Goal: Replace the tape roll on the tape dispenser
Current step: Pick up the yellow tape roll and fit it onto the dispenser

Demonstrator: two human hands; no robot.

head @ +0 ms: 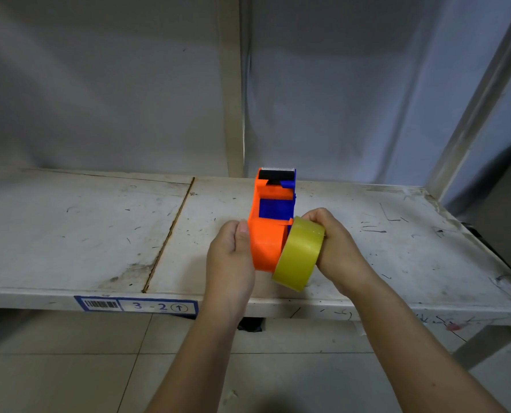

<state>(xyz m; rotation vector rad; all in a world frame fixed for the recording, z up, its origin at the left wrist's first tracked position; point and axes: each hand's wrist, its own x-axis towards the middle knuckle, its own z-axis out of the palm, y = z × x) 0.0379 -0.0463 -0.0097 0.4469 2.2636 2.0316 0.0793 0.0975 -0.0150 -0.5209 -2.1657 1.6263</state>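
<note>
An orange and blue tape dispenser (267,234) stands on a worn white shelf (99,234), its black roller and toothed blade at the far end. My left hand (230,257) grips the dispenser's orange rear body from the left, thumb on top. My right hand (337,248) holds a yellowish tape roll (299,254) tilted against the dispenser's right side, partly overlapping the orange housing. Whether the roll sits on the hub is hidden.
The shelf's front edge carries a blue label (136,306) reading 3-2. A seam (170,234) runs across the shelf left of the dispenser. A metal upright (480,96) rises at the right. Tiled floor (69,368) lies below.
</note>
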